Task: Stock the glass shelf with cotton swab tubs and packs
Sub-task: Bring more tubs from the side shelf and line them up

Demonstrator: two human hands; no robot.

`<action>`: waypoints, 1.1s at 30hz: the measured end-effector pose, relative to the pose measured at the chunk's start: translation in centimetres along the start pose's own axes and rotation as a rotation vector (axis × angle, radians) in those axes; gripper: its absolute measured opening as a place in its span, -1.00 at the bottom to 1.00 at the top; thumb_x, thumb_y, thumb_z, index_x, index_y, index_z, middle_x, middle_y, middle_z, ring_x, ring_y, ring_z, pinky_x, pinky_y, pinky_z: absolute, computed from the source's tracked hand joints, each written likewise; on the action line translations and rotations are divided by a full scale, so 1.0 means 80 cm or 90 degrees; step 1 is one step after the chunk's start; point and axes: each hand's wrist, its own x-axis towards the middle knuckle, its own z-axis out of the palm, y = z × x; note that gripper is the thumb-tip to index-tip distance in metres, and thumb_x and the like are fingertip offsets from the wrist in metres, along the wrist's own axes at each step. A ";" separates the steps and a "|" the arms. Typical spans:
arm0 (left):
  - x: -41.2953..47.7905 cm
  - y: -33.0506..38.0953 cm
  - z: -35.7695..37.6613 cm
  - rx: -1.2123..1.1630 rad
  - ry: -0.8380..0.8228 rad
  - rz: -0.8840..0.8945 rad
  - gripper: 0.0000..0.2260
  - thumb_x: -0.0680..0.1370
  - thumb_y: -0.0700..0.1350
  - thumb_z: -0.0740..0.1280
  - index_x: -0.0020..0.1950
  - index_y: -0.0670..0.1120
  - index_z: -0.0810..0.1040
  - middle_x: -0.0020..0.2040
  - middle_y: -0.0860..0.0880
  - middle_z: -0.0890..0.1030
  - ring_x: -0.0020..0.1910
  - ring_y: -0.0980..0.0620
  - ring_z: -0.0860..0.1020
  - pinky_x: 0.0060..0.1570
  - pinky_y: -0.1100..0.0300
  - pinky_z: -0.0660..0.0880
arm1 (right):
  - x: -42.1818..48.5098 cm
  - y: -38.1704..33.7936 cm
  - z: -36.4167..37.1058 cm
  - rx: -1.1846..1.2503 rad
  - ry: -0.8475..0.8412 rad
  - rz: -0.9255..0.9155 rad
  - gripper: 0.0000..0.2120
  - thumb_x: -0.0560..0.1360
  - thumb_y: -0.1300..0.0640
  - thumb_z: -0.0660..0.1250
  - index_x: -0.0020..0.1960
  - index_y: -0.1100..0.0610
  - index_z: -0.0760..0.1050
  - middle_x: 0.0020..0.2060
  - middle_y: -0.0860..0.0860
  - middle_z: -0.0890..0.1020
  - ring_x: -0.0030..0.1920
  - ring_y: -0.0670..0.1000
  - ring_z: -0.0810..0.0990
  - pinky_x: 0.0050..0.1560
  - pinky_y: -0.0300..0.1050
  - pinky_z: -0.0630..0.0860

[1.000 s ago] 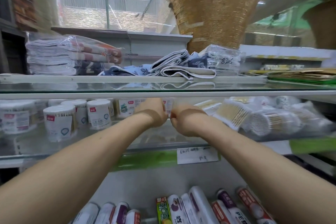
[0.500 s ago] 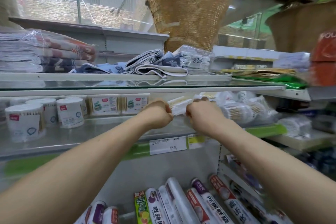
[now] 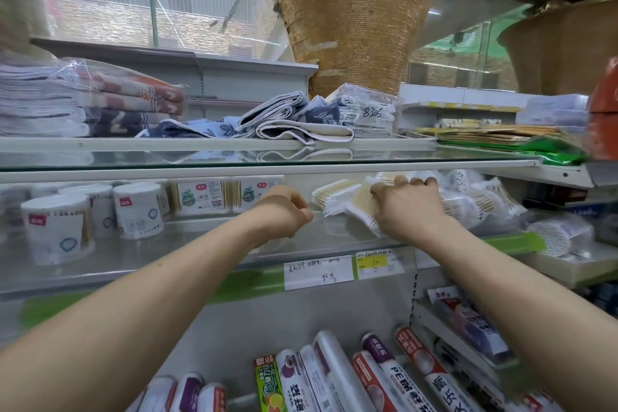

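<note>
right of centre, the right hand (image 3: pixel 409 211) grasped a clear flat pack of wooden-stick cotton swabs (image 3: pixel 358 208) lying tilted on the glass shelf (image 3: pixel 200 244); the left hand (image 3: pixel 284 211), centre frame, was clenched and empty.

left hand (image 3: pixel 284 211) and right hand (image 3: pixel 408 211) are bare, as are both forearms.
</note>
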 end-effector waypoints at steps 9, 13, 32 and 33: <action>0.006 -0.008 -0.004 -0.053 -0.007 -0.018 -0.81 0.60 -0.01 0.27 0.14 -0.05 0.53 -0.02 -0.05 0.60 -0.10 0.02 0.61 -0.08 0.13 0.51 | 0.002 -0.019 -0.005 0.157 -0.091 0.029 -0.43 0.50 -0.24 0.18 0.37 0.07 0.28 0.26 0.18 0.36 0.18 0.20 0.50 0.17 0.01 0.43; 0.005 -0.011 -0.008 -0.067 -0.007 -0.031 -0.82 0.59 0.00 0.27 0.13 -0.05 0.53 -0.01 -0.07 0.62 -0.05 -0.02 0.62 -0.06 0.12 0.52 | 0.005 -0.016 -0.003 0.259 -0.152 0.076 -0.34 0.44 -0.31 0.25 0.36 0.08 0.28 0.34 0.21 0.29 0.25 0.22 0.45 0.28 0.04 0.41; -0.025 -0.035 -0.051 -0.344 -0.050 -0.136 -0.70 0.60 0.05 0.25 0.07 -0.19 0.49 -0.08 -0.22 0.59 -0.19 -0.12 0.60 -0.15 0.07 0.58 | -0.005 -0.054 -0.035 1.132 -0.300 0.078 -0.80 0.55 0.38 0.17 0.03 0.14 0.48 0.03 0.17 0.58 -0.09 0.04 0.56 -0.26 -0.17 0.50; -0.027 -0.038 -0.055 -0.361 -0.058 -0.139 -0.74 0.60 0.00 0.28 0.09 -0.19 0.51 -0.07 -0.21 0.60 -0.20 -0.11 0.60 -0.19 0.08 0.58 | -0.004 -0.059 -0.036 1.137 -0.294 0.068 -0.78 0.56 0.40 0.15 0.04 0.16 0.47 0.02 0.16 0.59 -0.10 0.03 0.57 -0.23 -0.16 0.52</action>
